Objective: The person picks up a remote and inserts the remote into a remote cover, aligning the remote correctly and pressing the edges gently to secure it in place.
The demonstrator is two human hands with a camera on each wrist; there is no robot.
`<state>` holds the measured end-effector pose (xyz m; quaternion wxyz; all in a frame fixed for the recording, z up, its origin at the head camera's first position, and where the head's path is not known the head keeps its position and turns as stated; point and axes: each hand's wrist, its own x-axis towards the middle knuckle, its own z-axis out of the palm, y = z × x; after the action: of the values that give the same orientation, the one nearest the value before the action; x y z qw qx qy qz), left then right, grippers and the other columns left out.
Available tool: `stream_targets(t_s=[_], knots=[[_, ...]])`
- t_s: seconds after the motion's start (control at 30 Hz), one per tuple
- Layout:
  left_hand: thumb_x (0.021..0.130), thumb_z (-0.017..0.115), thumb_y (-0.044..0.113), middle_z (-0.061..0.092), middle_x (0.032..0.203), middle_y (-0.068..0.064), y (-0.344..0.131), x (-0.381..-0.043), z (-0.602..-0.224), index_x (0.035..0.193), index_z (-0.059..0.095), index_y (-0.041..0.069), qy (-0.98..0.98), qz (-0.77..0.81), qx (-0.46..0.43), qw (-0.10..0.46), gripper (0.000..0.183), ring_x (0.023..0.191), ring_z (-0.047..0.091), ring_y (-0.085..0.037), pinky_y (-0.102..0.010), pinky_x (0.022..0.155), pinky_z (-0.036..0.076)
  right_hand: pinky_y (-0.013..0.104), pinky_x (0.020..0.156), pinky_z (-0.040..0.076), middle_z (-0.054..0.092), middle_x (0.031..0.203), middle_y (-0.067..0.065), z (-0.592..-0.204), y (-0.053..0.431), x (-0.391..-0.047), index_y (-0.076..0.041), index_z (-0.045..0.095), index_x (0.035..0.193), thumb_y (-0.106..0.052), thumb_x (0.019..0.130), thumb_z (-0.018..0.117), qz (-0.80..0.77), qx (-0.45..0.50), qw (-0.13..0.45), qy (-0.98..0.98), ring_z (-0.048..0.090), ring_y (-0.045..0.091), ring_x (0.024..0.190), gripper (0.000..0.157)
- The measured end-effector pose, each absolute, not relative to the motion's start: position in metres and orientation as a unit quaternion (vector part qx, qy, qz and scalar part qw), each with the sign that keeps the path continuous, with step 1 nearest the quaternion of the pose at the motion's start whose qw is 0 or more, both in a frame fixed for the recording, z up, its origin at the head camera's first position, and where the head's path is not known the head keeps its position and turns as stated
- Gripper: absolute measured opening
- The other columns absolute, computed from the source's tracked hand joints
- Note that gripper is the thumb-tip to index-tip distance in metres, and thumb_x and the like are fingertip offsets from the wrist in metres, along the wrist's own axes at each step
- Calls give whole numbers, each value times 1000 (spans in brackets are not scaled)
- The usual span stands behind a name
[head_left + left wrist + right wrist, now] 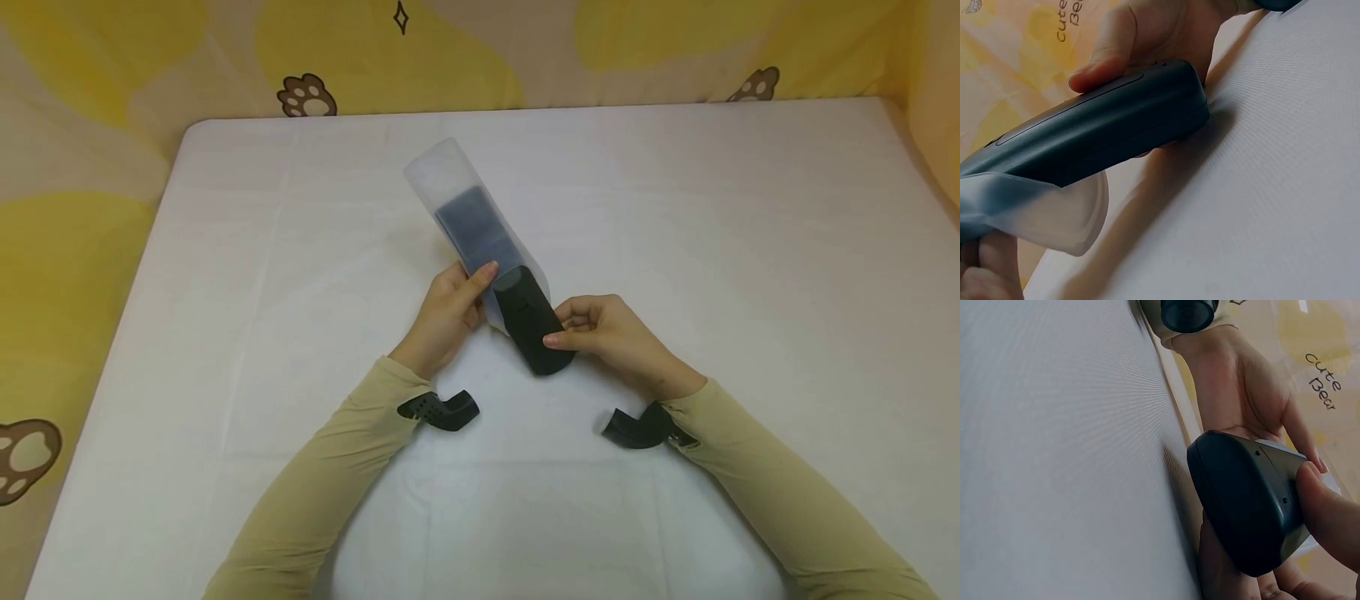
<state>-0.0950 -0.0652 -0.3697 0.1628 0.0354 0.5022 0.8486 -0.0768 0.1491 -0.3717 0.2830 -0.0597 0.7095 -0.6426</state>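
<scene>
A long black remote control (528, 321), its back with the battery cover upward, sits partly inside a translucent sleeve (442, 171). Its far part shows grey-blue through the sleeve, while the near end sticks out bare. My left hand (442, 317) grips the sleeve around its middle, thumb on top. With thumb and fingers, my right hand (618, 346) pinches the remote's bare near end. In the left wrist view, the sleeve's flared clear edge (1079, 219) hangs beside the remote. The right wrist view shows the remote's blunt end (1235, 500) close over the table.
A white cloth covers the table (262, 350). Behind it hangs a yellow patterned curtain (465, 50) with paw prints. Black wrist-worn pieces stick out from the left sleeve cuff (442, 410) and the right cuff (641, 427).
</scene>
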Motion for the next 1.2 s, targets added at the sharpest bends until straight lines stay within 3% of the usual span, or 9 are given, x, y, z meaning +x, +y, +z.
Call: stream_targets(t_s=[0.57, 0.73, 0.8, 0.97, 1.2], knots=[[100, 40, 4, 60, 105, 0, -64, -94, -371, 116, 48, -4, 515, 839, 58, 165, 20, 100, 56, -9, -22, 87, 45, 24, 72, 51, 69, 82, 7, -370, 149, -76, 10, 61, 101, -7, 82, 72, -635, -54, 272, 721, 63, 14, 75, 27], [100, 41, 5, 59, 98, 2, -63, -94, -372, 113, 51, -3, 539, 825, 61, 160, 18, 86, 50, -7, -18, 68, 39, 24, 73, 51, 70, 84, 8, -370, 149, -76, 11, 61, 102, -6, 82, 71, -641, -54, 271, 716, 64, 14, 76, 28], [100, 41, 5, 59, 97, 2, -63, -94, -372, 112, 52, -2, 543, 822, 62, 160, 18, 85, 49, -7, -18, 66, 37, 24, 73, 51, 70, 84, 9, -371, 149, -76, 12, 61, 102, -6, 83, 71, -644, -53, 270, 714, 64, 14, 77, 28], [100, 41, 5, 60, 105, 0, -62, -94, -372, 116, 50, -2, 533, 826, 70, 166, 19, 100, 54, -9, -21, 85, 43, 24, 73, 51, 70, 83, 8, -371, 149, -76, 12, 61, 102, -5, 82, 70, -646, -50, 264, 715, 64, 14, 76, 28], [100, 41, 6, 60, 106, -2, -63, -93, -373, 117, 48, -2, 531, 825, 70, 178, 19, 101, 58, -11, -25, 88, 47, 24, 71, 51, 71, 81, 7, -371, 148, -77, 12, 62, 102, -4, 82, 70, -646, -50, 257, 717, 64, 13, 74, 26]])
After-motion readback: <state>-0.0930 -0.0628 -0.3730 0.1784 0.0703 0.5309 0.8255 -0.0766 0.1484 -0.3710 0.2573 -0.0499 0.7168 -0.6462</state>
